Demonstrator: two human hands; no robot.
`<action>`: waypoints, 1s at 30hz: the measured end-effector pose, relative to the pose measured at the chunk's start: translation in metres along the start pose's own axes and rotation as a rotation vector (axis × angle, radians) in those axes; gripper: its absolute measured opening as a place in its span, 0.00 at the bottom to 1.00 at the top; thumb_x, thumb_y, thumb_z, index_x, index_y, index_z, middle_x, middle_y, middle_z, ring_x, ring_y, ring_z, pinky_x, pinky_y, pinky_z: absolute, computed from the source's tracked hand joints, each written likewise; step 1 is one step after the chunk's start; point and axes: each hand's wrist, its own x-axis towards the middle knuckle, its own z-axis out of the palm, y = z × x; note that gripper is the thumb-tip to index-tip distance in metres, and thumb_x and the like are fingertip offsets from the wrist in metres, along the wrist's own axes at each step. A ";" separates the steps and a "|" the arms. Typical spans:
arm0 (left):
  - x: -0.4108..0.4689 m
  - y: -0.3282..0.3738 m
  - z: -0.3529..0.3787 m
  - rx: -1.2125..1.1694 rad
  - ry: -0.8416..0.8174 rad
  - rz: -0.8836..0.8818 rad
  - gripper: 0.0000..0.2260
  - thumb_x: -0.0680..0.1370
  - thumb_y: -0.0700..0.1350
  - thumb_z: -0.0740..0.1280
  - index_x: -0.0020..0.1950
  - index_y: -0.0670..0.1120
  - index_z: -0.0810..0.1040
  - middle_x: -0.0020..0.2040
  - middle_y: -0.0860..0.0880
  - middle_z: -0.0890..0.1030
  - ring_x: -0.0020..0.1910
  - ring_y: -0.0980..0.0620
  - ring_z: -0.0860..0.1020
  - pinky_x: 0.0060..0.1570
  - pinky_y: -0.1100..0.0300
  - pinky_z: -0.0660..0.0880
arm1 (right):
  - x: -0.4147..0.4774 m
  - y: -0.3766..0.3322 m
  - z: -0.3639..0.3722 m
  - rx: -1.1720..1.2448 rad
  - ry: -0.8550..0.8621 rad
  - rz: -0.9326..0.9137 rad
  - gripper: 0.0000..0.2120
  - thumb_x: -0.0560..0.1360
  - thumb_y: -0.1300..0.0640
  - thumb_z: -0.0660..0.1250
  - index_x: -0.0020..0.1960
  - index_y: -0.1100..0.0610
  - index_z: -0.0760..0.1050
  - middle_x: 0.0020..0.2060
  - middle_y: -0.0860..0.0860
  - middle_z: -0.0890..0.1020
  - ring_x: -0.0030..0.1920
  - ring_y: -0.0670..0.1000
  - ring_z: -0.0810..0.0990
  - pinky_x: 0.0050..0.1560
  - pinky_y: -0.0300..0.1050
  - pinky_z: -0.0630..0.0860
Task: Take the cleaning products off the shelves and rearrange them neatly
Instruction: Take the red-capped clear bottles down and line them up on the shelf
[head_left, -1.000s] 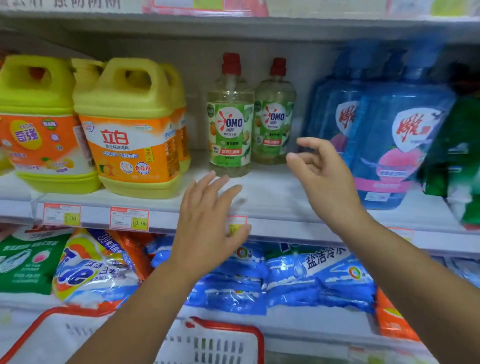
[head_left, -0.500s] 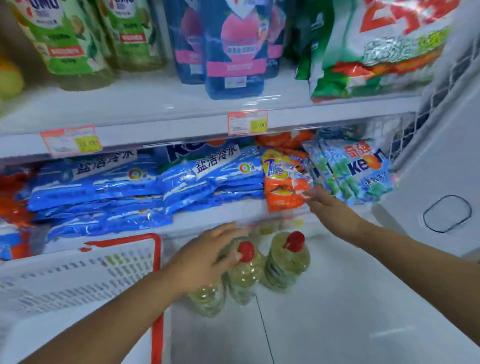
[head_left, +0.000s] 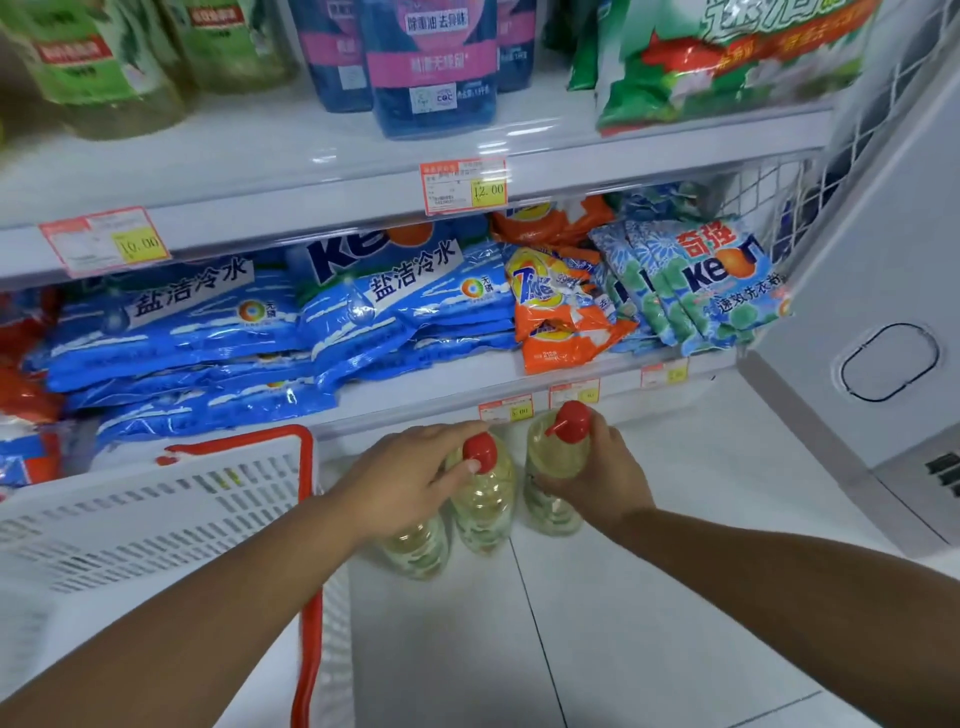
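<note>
The left hand (head_left: 410, 480) grips the middle bottle (head_left: 488, 499) by its neck, and the right hand (head_left: 597, 480) grips the right bottle (head_left: 550, 462) below its cap. Both stand on the floor (head_left: 649, 623) beside a left bottle (head_left: 418, 551), just right of the basket (head_left: 156, 519).

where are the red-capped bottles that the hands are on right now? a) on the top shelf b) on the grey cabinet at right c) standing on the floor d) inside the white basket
c: the left hand and right hand each hold one of the red-capped bottles, which stand on the tiled floor beside the white basket.
</note>
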 end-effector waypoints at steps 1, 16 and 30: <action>-0.002 0.002 -0.003 -0.013 0.010 -0.002 0.22 0.82 0.59 0.58 0.76 0.65 0.59 0.73 0.58 0.70 0.71 0.54 0.69 0.69 0.54 0.68 | -0.001 -0.004 -0.009 -0.011 -0.016 -0.019 0.39 0.63 0.43 0.79 0.69 0.44 0.65 0.58 0.49 0.76 0.57 0.55 0.79 0.56 0.51 0.77; -0.018 0.051 -0.097 -0.723 0.203 -0.002 0.39 0.63 0.52 0.82 0.68 0.68 0.65 0.59 0.70 0.78 0.59 0.71 0.75 0.56 0.73 0.71 | -0.034 -0.199 -0.176 0.320 -0.052 -0.548 0.38 0.62 0.66 0.80 0.65 0.43 0.68 0.43 0.36 0.84 0.43 0.38 0.84 0.40 0.28 0.75; -0.069 -0.032 -0.230 -0.587 0.833 0.044 0.39 0.64 0.52 0.82 0.70 0.66 0.65 0.63 0.67 0.76 0.60 0.68 0.75 0.58 0.67 0.75 | -0.008 -0.359 -0.069 0.497 -0.080 -0.815 0.36 0.60 0.59 0.83 0.63 0.49 0.73 0.51 0.42 0.85 0.50 0.40 0.84 0.47 0.35 0.80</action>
